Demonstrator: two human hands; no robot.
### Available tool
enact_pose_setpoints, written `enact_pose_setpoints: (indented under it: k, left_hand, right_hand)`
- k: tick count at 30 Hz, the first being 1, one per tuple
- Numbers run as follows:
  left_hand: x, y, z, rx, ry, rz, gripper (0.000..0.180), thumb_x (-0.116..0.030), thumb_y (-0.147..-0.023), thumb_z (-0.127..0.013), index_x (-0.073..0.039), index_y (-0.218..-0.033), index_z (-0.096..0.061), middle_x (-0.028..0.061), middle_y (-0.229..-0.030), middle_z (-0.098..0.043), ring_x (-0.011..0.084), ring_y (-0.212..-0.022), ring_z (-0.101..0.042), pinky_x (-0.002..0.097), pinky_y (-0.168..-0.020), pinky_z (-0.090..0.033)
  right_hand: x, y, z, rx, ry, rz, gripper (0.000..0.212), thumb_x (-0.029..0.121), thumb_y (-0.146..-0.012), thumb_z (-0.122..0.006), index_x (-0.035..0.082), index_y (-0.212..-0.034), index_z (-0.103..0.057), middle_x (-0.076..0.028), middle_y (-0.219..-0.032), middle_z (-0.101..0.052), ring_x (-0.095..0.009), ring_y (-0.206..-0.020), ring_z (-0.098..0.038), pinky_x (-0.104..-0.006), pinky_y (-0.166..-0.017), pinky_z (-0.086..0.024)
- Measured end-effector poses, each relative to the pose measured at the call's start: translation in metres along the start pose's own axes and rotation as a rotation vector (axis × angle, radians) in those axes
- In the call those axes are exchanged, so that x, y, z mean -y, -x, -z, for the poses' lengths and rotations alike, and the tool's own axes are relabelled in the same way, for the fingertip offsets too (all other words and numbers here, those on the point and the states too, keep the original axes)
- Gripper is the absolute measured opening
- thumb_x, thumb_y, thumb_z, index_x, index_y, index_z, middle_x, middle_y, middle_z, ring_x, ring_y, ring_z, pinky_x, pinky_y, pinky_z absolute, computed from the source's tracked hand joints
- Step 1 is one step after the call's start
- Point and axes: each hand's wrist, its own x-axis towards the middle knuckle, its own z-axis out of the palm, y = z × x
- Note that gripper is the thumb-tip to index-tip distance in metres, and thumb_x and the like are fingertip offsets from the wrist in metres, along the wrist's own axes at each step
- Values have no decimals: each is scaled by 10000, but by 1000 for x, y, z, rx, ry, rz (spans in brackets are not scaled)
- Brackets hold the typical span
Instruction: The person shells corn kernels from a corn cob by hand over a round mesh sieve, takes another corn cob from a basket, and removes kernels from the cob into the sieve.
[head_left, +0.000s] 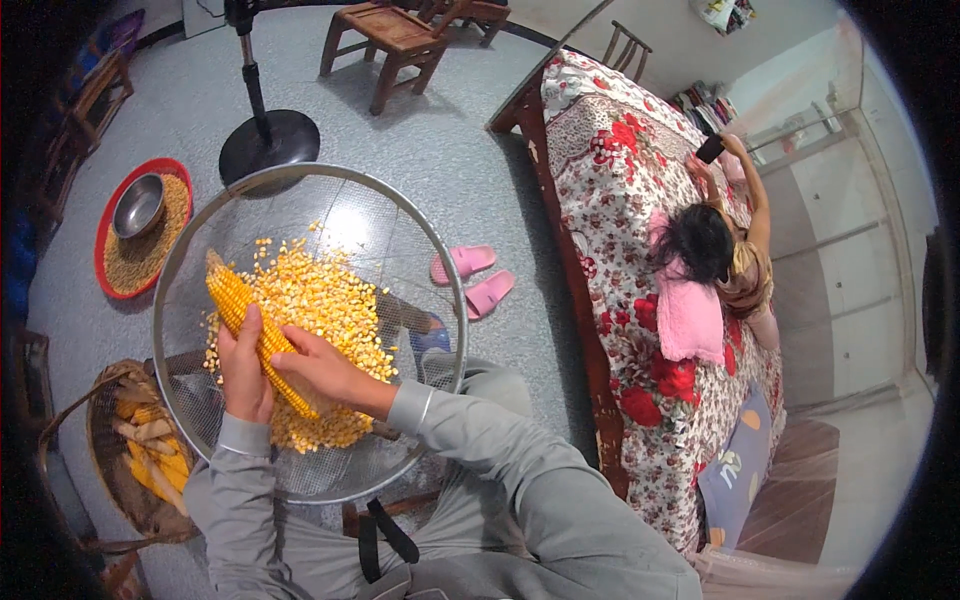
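A long yellow corn cob (232, 298), still full of kernels along its visible side, slants over a round wire-mesh sieve (440, 245) with a metal rim. My left hand (246, 368) is wrapped round the cob's middle from the left. From the right, my right hand (325, 368) grips its lower part, thumb lying along the kernels. Beneath both hands, a pile of loose corn kernels (325, 305) is spread on the mesh. The cob's pale tip points up and left. The kernels under my palms are hidden.
At lower left a woven basket (105, 470) holds cobs. A red basin (107, 285) of grain carries a steel bowl (138, 205). Beyond stand a fan base (270, 145) and wooden chair (395, 35). Right are pink slippers (490, 293) and a bed (600, 240) where a person (745, 270) lies.
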Motion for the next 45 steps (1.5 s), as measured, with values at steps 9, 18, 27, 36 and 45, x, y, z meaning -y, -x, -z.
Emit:
enact_pose_setpoints:
  k: [9,18,27,36,45]
  left_hand:
    - [-1,-3,1,4,75,24,337,-260,-989,-571,-44,-1235,-494,43,-1085,-592,160,-961,-594,319,-828,-495]
    - [-4,-3,22,-22,85,33,335,-251,-983,-567,-23,-1225,-526,89,-1133,-634,193,-986,-633,340,-860,-519]
    - [-4,1,2,18,199,69,306,-217,-957,-616,-24,-1179,-530,29,-1025,-589,123,-900,-571,276,-809,-481]
    - [-3,-1,4,77,82,84,291,-218,-966,-606,-41,-1179,-518,37,-1026,-597,120,-915,-594,274,-798,-492]
    - [24,18,-9,169,137,222,417,-368,-1042,-407,-47,-1306,-450,75,-1202,-559,158,-1114,-553,323,-956,-463]
  right_hand:
    - [12,4,2,-48,77,-4,530,199,-936,-533,-71,-1378,-416,-158,-1298,-539,-208,-1187,-514,-299,-1012,-397]
    - [1,3,-8,18,-319,-174,683,145,-899,-690,-41,-1448,-329,-75,-1112,-622,-119,-983,-596,-231,-843,-498]
    - [39,14,-1,-84,-233,-303,624,163,-910,-668,-12,-1425,-363,-85,-1269,-553,-148,-1104,-571,-294,-938,-481]
    - [40,12,-1,-68,-11,-175,578,300,-951,-615,-5,-1398,-414,-85,-1232,-563,-143,-1120,-529,-294,-957,-429]
    - [48,1,6,-91,-243,-32,323,270,-998,-542,2,-1178,-551,-22,-1059,-606,-86,-947,-551,-246,-837,-454]
